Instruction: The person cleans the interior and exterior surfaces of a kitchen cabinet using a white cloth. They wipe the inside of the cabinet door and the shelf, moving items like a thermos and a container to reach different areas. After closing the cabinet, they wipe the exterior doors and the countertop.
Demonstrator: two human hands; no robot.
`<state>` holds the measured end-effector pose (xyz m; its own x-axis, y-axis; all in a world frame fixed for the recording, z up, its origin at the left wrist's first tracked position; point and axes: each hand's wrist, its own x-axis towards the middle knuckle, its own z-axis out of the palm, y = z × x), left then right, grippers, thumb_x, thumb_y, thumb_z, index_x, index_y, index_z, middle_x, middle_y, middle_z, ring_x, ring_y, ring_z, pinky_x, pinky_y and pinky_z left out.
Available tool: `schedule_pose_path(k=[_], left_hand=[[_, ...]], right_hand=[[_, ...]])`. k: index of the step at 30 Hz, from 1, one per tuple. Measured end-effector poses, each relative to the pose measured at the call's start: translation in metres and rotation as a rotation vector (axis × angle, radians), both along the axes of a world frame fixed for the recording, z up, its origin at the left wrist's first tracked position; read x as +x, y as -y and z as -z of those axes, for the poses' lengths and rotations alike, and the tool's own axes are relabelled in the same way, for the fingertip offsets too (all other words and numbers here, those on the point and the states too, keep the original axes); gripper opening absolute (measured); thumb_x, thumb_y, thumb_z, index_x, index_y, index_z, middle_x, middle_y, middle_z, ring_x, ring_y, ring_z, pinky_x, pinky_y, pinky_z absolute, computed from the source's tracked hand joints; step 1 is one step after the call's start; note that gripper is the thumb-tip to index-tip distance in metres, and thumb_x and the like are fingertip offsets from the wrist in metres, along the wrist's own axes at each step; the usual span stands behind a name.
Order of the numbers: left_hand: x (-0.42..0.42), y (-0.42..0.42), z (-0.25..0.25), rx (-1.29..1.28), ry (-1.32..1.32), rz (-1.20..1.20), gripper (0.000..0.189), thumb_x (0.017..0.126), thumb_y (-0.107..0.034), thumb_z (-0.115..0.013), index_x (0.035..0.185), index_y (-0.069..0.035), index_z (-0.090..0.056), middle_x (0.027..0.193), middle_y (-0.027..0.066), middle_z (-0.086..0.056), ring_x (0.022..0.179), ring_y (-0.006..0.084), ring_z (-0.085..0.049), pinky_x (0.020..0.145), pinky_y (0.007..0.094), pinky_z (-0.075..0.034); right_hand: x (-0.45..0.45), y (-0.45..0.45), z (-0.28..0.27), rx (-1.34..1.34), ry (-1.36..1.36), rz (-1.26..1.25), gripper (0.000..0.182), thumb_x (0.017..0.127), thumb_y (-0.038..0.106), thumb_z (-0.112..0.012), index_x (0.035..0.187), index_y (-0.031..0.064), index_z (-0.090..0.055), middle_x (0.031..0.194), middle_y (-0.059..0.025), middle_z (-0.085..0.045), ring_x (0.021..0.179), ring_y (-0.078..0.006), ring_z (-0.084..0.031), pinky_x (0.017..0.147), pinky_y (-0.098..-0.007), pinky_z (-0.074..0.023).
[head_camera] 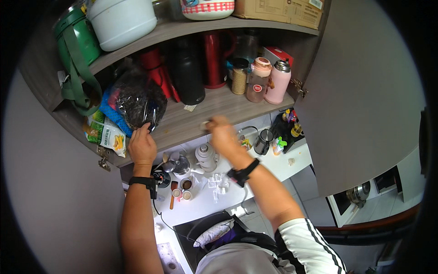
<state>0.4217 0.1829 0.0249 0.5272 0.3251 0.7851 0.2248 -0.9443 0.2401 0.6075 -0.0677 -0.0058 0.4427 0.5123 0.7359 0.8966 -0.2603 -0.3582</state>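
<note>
My left hand [142, 145] rests at the front edge of the cabinet shelf [191, 118], its fingertips touching a black plastic bag [143, 99]. A blue bag and a printed food packet [113, 138] lie beside it at the left. Blurred by motion, my right hand [224, 135] is over the shelf's front edge; a small pale round thing [204, 125] shows at its fingertips, too blurred to name. Behind stand a black bottle [188, 78], a red jug [215, 61], a jar of grain [240, 77], a clear pink-lidded bottle [258, 82] and a pink flask [279, 82].
Open cabinet doors flank me at left and right [366, 96]. The upper shelf [205, 25] bears a white container, a green strapped container and a cardboard box [279, 12]. On the white counter [202, 205] below are a thermos jug [206, 157], several cups and an electric kettle [263, 141].
</note>
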Motion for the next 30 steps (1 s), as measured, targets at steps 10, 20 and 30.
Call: schedule_pose_path(k=[10, 20, 30], left_hand=[[0.008, 0.010, -0.001, 0.050, -0.005, -0.053, 0.032, 0.091, -0.004, -0.061, 0.120, -0.009, -0.075, 0.099, 0.0107, -0.074, 0.097, 0.0356, -0.070, 0.086, 0.0484, -0.057], [0.000, 0.006, -0.001, 0.008, -0.004, -0.034, 0.033, 0.091, -0.004, -0.061, 0.120, -0.010, -0.075, 0.100, 0.0106, -0.074, 0.097, 0.0356, -0.070, 0.085, 0.0482, -0.058], [0.000, 0.005, 0.001, 0.001, -0.020, -0.043, 0.033, 0.091, -0.005, -0.062, 0.121, -0.010, -0.075, 0.100, 0.0098, -0.074, 0.097, 0.0356, -0.070, 0.085, 0.0481, -0.058]], right_hand=[[-0.001, 0.016, 0.007, 0.028, -0.006, 0.142, 0.019, 0.078, -0.004, -0.068, 0.096, 0.0000, -0.074, 0.099, -0.0191, -0.066, 0.099, -0.0403, -0.065, 0.085, -0.0484, -0.0555], [0.044, 0.084, -0.017, -0.097, -0.007, 0.165, 0.033, 0.078, -0.007, -0.068, 0.107, 0.0034, -0.080, 0.107, -0.0190, -0.072, 0.103, -0.0403, -0.069, 0.088, -0.0484, -0.0573], [-0.049, -0.024, -0.012, 0.017, -0.004, -0.104, 0.009, 0.080, 0.000, -0.066, 0.087, 0.0009, -0.071, 0.097, -0.0204, -0.065, 0.098, -0.0412, -0.066, 0.084, -0.0510, -0.0563]])
